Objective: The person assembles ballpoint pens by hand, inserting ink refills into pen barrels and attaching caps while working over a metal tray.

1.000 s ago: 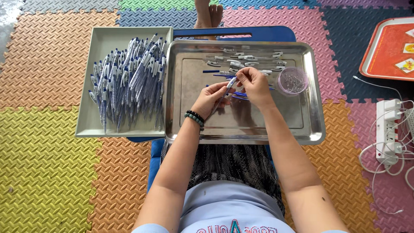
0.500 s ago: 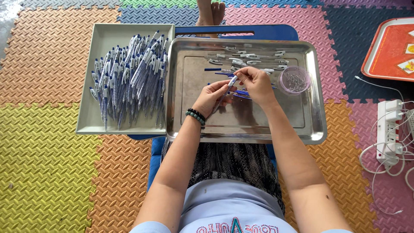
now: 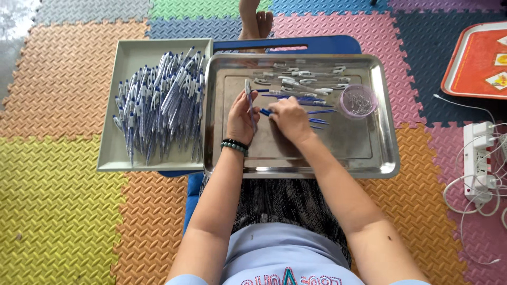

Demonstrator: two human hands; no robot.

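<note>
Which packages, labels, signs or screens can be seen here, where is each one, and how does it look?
No packages, signs or screens.
Two label-like cards on the orange tray, top right: small, pale rectangles with coloured pictures, the upper one cut by the frame edge.
Printed design on the person's light blue shirt, bottom edge: red and teal shapes.

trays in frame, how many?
3. Grey tray with the pile of pens at left; steel tray in the middle under both hands; red tray at the right edge, partly cut off.
</note>
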